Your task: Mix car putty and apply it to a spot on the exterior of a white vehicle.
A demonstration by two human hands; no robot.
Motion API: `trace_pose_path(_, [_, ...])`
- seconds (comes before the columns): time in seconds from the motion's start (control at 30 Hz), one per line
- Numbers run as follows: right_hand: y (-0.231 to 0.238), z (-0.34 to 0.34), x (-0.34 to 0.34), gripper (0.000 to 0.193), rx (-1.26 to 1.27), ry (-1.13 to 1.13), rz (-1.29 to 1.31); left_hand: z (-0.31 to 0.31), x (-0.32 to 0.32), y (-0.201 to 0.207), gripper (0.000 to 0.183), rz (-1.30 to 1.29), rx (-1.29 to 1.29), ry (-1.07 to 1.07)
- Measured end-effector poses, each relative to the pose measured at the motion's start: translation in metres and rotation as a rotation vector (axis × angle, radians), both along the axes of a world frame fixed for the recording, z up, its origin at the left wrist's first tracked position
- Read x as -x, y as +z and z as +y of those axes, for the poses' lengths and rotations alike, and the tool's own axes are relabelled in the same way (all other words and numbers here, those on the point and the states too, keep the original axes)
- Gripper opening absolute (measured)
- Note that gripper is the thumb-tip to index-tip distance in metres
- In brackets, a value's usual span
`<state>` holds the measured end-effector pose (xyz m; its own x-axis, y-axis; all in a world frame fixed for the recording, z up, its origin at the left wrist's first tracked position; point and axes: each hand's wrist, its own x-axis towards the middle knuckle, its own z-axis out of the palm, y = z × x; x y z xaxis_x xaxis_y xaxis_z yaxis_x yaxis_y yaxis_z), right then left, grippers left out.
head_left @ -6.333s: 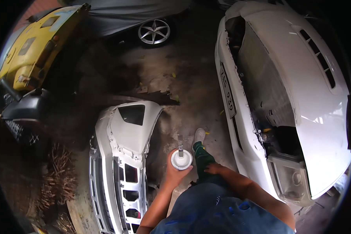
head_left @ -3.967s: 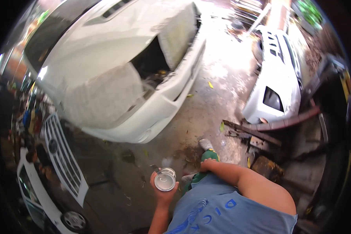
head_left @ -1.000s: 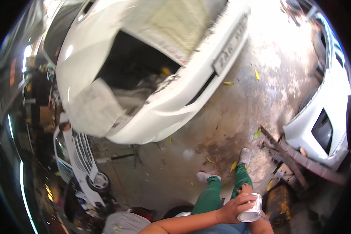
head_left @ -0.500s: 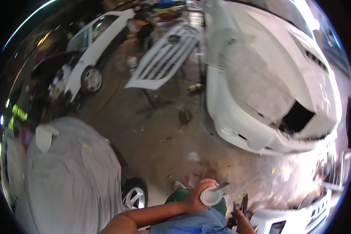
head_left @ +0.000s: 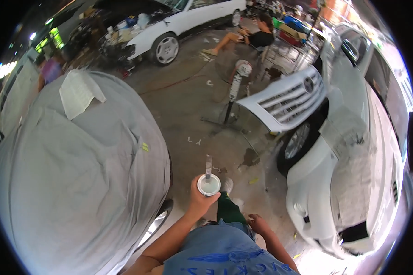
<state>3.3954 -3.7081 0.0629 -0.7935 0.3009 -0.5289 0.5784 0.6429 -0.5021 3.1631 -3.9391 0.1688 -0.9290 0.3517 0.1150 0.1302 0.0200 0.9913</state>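
Observation:
My left hand (head_left: pixel 198 198) is wrapped round a small round can (head_left: pixel 209 188), held upright in front of my body. Pale, whitish liquid lies inside it. A flat metal spatula (head_left: pixel 209 166) stands in the can and sticks out past its far rim. Beside my right thigh hangs my right hand (head_left: pixel 259 223), its fingers curled; whether anything is in them is too small to make out. Left of my left arm bulges a car under a grey cloth cover (head_left: pixel 92 183), with a pale sheet (head_left: pixel 80 94) lying on top.
A white car grille (head_left: pixel 261 103) rests on a stand ahead right, beside a pedestal fan (head_left: pixel 235 82). A white car (head_left: pixel 307 192), partly masked, stands at the right. Farther off are another white car (head_left: pixel 188 23), a seated person (head_left: pixel 261 36) and a cluttered table (head_left: pixel 293 34). A hose (head_left: pixel 170 85) crosses the floor.
My view has swung left, bringing the covered car and the far white car further in. The can has stayed in my left hand, which now reaches farther forward.

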Motion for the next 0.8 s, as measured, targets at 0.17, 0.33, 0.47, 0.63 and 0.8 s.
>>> trace_pose_path(0.17, [0.147, 0.041, 0.162, 0.049, 0.762, 0.068, 0.141, 0.002, 0.101, -0.012, 0.082, -0.072, -0.031, 0.162])
trace_pose_path(0.33, [0.373, 0.096, 0.327, 0.035, 0.787, 0.871, 0.547, 0.012, 0.199, 0.000, 0.078, -0.096, -0.035, 0.318])
trace_pose_path(0.47, [0.429, 0.044, 0.449, 0.021, 0.855, 1.374, 0.610, 0.025, 0.271, 0.013, 0.076, -0.095, -0.030, 0.475])
trace_pose_path(0.63, [0.505, 0.129, 0.504, 0.035, 0.952, 1.944, 0.753, 0.023, 0.346, 0.029, 0.074, -0.194, -0.097, 0.647])
trace_pose_path(0.8, [0.504, 0.125, 0.620, 0.028, 0.895, 1.749, 0.806, 0.043, 0.461, 0.018, 0.077, -0.165, -0.159, 0.594])
